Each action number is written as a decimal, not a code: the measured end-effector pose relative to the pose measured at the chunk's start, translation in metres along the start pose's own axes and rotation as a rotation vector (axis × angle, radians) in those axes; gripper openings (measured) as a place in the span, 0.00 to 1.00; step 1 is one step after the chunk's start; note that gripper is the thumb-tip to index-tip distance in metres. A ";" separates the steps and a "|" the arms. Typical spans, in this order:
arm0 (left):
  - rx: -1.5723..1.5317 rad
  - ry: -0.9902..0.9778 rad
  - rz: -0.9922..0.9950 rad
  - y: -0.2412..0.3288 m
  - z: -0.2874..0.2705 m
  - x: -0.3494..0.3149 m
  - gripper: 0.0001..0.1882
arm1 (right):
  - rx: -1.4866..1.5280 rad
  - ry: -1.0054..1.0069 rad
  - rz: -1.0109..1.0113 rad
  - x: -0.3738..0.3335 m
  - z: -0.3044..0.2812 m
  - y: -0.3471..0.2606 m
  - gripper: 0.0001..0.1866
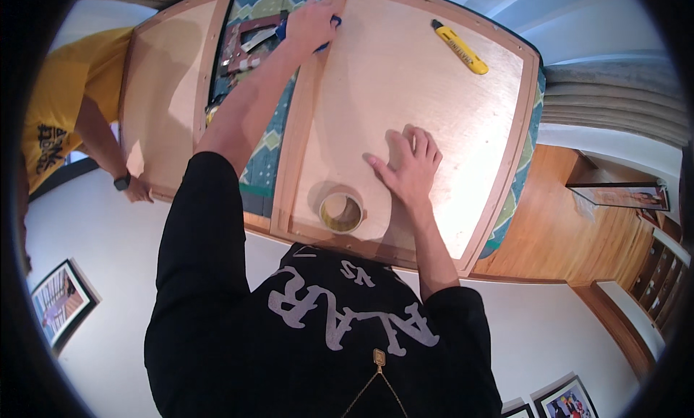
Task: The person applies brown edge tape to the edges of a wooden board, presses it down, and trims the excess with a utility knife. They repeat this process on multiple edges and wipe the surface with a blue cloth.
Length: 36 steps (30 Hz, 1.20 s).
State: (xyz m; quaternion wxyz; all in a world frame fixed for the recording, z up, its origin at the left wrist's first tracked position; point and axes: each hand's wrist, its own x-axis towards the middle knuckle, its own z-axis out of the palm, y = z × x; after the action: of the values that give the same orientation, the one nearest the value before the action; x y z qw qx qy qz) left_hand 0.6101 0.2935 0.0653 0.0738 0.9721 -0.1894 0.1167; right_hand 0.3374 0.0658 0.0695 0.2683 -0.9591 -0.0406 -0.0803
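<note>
Your left hand [311, 26] curls around a blue object [335, 21]; your right hand [416, 166], fingers loosely spread, rests on the pale wooden panel [376, 78] near a tape roll [341, 223].

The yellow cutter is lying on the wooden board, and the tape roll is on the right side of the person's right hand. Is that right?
Not quite: the tape roll is on the left side of the person's right hand, as the head view shows. The yellow cutter is lying on the wooden board.
</note>
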 end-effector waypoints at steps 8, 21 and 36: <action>0.010 0.123 -0.061 -0.020 0.034 0.092 0.08 | -0.005 -0.014 0.047 0.002 0.001 0.000 0.27; -0.104 -0.126 0.116 0.000 -0.019 -0.055 0.10 | -0.009 0.055 0.023 0.003 0.007 0.002 0.26; -0.257 -0.301 -0.265 0.108 -0.130 -0.408 0.04 | 0.038 0.095 -0.046 -0.005 0.013 0.006 0.27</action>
State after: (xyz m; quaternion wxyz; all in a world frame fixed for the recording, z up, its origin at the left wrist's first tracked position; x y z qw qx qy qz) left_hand 0.1754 0.3620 0.0971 0.1825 0.9776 -0.0824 -0.0654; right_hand 0.3351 0.0675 0.0549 0.2862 -0.9478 -0.0516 -0.1311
